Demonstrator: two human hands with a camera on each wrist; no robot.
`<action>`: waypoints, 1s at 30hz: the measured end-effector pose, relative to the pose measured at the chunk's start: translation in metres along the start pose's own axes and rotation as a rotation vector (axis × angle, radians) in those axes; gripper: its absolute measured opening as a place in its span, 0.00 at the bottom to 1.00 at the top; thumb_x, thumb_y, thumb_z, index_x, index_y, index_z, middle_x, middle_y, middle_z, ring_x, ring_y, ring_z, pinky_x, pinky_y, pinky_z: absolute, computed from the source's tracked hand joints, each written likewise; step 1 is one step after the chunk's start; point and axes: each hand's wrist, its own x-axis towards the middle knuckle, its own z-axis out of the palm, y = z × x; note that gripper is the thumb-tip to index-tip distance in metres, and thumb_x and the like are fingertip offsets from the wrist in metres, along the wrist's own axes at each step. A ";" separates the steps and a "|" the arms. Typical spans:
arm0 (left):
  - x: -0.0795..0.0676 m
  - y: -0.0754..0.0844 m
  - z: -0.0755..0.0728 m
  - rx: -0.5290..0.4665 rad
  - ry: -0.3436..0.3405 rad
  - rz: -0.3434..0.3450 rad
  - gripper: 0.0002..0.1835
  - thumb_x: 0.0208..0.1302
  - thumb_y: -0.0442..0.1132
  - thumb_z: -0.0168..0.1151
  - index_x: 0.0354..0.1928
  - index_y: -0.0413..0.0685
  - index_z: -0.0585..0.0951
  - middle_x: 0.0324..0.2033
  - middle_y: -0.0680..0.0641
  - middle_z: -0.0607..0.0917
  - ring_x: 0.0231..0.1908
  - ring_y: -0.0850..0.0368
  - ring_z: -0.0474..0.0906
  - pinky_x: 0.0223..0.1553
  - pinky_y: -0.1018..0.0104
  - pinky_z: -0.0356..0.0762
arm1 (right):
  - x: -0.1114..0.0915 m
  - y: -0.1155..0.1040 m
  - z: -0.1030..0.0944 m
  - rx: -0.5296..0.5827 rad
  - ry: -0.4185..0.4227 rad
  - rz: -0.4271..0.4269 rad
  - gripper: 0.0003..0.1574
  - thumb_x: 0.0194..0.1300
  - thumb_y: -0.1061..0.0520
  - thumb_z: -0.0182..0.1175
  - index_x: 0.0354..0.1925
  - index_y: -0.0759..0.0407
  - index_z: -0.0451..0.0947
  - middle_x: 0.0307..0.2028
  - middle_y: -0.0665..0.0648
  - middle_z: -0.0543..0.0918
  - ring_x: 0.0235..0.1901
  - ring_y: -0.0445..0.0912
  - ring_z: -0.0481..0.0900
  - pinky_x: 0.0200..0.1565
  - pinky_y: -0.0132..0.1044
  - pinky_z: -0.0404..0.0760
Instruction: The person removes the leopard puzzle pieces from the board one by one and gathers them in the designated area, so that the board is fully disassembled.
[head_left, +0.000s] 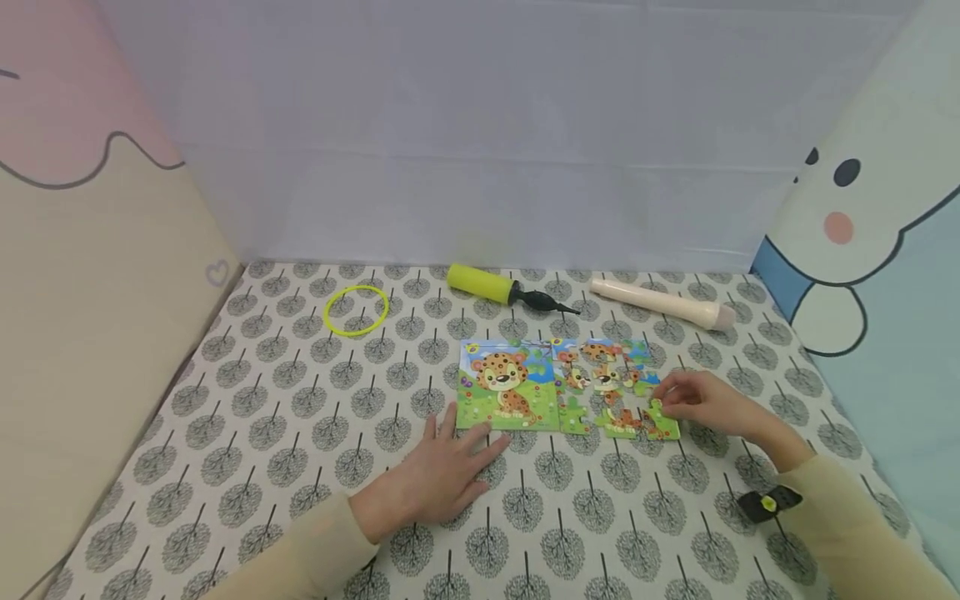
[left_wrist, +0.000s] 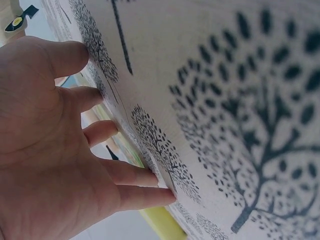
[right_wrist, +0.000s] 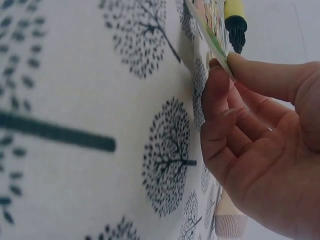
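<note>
My right hand (head_left: 705, 404) pinches a green jigsaw puzzle piece (head_left: 665, 419) between thumb and forefinger, at the lower right of a loosely laid puzzle. In the right wrist view the piece (right_wrist: 214, 42) appears thin, seen nearly edge-on and tilted off the cloth. Several other puzzle pieces (head_left: 606, 379) with leopard parts lie spread out, with tablecloth showing between them. Left of them is a picture card (head_left: 480, 408) of a leopard cub on grass. My left hand (head_left: 442, 475) rests on the cloth, fingers spread, fingertips by the card's lower edge.
Toward the back lie a yellow ring (head_left: 327, 321), a yellow hand pump (head_left: 480, 284) with a black nozzle, and a pale tube-shaped object (head_left: 660, 302). The tree-patterned tablecloth (head_left: 360, 525) reaches a pale wall covering (head_left: 480, 167). Printed cloth panels (head_left: 97, 333) stand at both sides.
</note>
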 end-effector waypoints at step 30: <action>0.000 0.004 -0.008 0.040 -0.025 -0.008 0.32 0.73 0.58 0.41 0.75 0.61 0.53 0.71 0.45 0.56 0.64 0.21 0.47 0.57 0.30 0.59 | 0.002 -0.013 0.008 -0.367 0.189 0.096 0.11 0.56 0.56 0.70 0.32 0.57 0.77 0.24 0.47 0.79 0.22 0.41 0.76 0.23 0.36 0.76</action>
